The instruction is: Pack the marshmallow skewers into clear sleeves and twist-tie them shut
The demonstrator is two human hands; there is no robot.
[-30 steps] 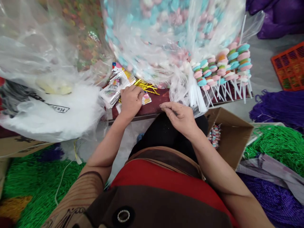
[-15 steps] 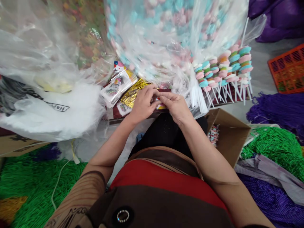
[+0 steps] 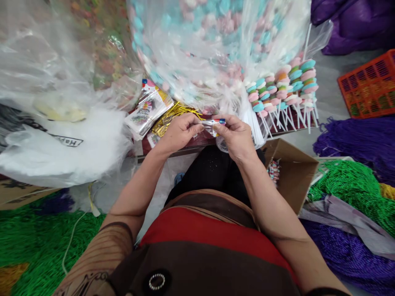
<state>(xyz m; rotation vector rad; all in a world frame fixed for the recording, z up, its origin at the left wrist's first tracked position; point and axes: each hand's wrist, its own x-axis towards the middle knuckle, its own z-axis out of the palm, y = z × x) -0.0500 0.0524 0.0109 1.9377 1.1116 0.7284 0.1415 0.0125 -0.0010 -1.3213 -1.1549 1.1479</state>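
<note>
Over the table's front edge, my left hand (image 3: 180,132) and my right hand (image 3: 237,136) face each other with a small gap. Stretched between them is a small printed plastic bag (image 3: 210,122), clear and silvery with blue, red and yellow marks. My left thumb and fingers pinch its left end, and my right hand grips the right part. Behind my left hand lie gold twist ties (image 3: 177,113) and a stack of printed plastic bags (image 3: 149,110). To the right, several marshmallow candy skewers (image 3: 282,88) lie with white sticks pointing towards me.
A big clear bag of pink, blue and white marshmallows (image 3: 200,45) fills the back. At left sits a bag of white material (image 3: 77,152). An open cardboard box (image 3: 293,170) stands below right, near an orange crate (image 3: 368,84) and green cords (image 3: 345,181).
My hands have moved apart, and the printed bag now shows stretched between them. The whole scene has shifted slightly left in view.
</note>
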